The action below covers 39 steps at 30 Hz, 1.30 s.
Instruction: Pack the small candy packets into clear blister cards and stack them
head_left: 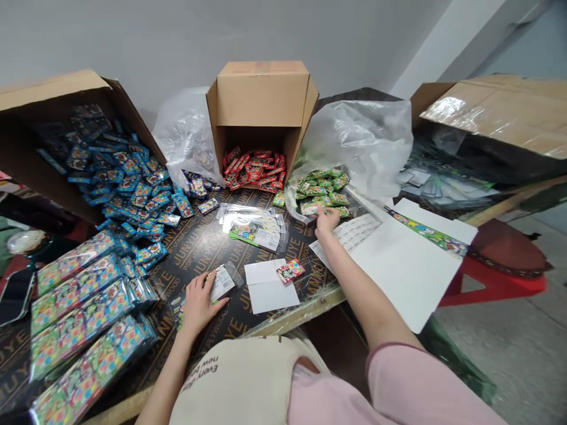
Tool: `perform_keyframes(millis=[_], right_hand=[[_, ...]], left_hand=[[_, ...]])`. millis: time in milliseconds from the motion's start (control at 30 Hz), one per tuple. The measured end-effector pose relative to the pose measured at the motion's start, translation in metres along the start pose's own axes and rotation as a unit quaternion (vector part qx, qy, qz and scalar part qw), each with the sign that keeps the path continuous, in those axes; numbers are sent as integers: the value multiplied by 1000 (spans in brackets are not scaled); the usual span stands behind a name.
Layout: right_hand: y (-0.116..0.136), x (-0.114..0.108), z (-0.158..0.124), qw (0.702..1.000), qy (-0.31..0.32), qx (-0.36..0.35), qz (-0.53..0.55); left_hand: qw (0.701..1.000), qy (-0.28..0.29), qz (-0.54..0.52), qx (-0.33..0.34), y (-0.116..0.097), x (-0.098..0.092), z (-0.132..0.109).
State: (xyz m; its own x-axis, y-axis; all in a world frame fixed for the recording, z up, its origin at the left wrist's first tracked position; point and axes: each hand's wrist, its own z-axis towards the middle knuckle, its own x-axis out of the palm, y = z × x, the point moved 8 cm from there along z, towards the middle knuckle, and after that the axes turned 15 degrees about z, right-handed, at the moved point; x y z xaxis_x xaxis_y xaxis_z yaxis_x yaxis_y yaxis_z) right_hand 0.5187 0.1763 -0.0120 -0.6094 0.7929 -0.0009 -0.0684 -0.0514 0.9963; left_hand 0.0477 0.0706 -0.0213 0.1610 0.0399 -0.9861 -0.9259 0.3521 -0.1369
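Note:
My left hand (200, 300) lies on a flat clear plastic bag (222, 283) with a printed label, its fingers spread and its thumb stretched to the right. Out to the front, my right hand (326, 221) has its fingers together at the near edge of a pile of small green packets (325, 184) in a clear plastic bag. Its fingertips appear closed on one of these packets, partly hidden. Between my hands lie white cards (271, 292), with a small red packet (290, 271) on their right side. Beyond them is a fanned stack of clear printed bags (254, 227).
Blue packets (128, 171) spill from a carton at the left. Filled multicoloured packs (80, 324) stand in rows before them. A middle carton (261, 94) holds red packets (257, 168). At the right are a large white sheet (394, 265), a carton (500, 112) and a red stool (500, 283).

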Motion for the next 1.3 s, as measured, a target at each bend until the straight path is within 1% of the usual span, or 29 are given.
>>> perform_keyframes(millis=[33, 67, 133, 167, 200, 233, 267, 300, 333, 367, 400, 467, 533, 567, 600, 667, 733, 800, 833, 867, 900, 933, 967, 1033, 1067, 1100, 1133, 1200, 1300], right_hand=[[6, -10, -9, 999, -38, 0, 29], [11, -16, -21, 997, -58, 4, 52], [19, -8, -57, 991, -40, 33, 121], [20, 9, -81, 972, 17, 82, 218], [21, 32, -112, 938, 98, 142, 301], [24, 55, -148, 898, 171, 204, 350], [26, 74, -185, 862, 225, 260, 374], [28, 88, -220, 831, 266, 302, 384], [31, 97, -251, 810, 297, 328, 386], [32, 102, -276, 799, 322, 340, 376], [34, 104, -293, 803, 341, 333, 357], [41, 101, -306, 836, 391, 257, 287], [56, 98, -304, 862, 454, 118, 190], [66, 96, -303, 861, 484, 44, 147], [75, 95, -302, 851, 513, -20, 115], [91, 95, -305, 813, 566, -109, 82], [103, 97, -314, 761, 626, -156, 70], [109, 99, -325, 714, 672, -184, 62], [111, 99, -327, 705, 679, -194, 61], [111, 100, -326, 706, 675, -203, 60], [110, 100, -322, 718, 660, -211, 60], [109, 99, -315, 737, 637, -218, 59], [106, 99, -306, 761, 607, -224, 53], [97, 97, -287, 803, 548, -231, 31], [91, 96, -278, 817, 527, -233, 14], [85, 96, -271, 826, 512, -234, -5], [79, 96, -266, 831, 503, -237, -24], [70, 97, -259, 834, 493, -242, -55], [64, 96, -259, 829, 501, -239, -70]], left_hand=[[1000, -1, -24, -10, 2, -2, 1], [998, -7, -61, -24, 3, -6, 4], [979, -27, -192, -69, 2, -16, 9], [953, -39, -284, -99, 0, -21, 12], [912, -46, -387, -127, -4, -25, 15], [856, -53, -489, -159, -10, -27, 17], [805, -52, -563, -180, -18, -28, 20], [770, -53, -606, -193, -25, -30, 24], [745, -59, -630, -211, -29, -33, 26], [725, -73, -643, -234, -29, -35, 28], [703, -84, -657, -259, -26, -36, 28], [664, -95, -677, -303, -13, -37, 24], [640, -81, -690, -328, 2, -37, 18], [639, -61, -692, -330, 8, -38, 15], [644, -29, -692, -325, 12, -37, 13], [659, 57, -687, -302, 10, -34, 10], [668, 131, -678, -278, 1, -29, 9], [679, 166, -666, -259, -6, -24, 9], [689, 171, -659, -249, -8, -22, 10], [703, 172, -648, -237, -9, -21, 11], [725, 163, -630, -225, -7, -20, 12], [758, 141, -600, -214, -2, -20, 13], [803, 110, -551, -200, 6, -22, 14], [902, 51, -400, -155, 18, -29, 14], [942, 38, -311, -123, 20, -30, 13], [969, 38, -228, -91, 19, -28, 11], [984, 49, -161, -61, 17, -25, 8], [994, 64, -81, -27, 13, -18, 3], [997, 43, -58, -8, 10, -19, -2]])
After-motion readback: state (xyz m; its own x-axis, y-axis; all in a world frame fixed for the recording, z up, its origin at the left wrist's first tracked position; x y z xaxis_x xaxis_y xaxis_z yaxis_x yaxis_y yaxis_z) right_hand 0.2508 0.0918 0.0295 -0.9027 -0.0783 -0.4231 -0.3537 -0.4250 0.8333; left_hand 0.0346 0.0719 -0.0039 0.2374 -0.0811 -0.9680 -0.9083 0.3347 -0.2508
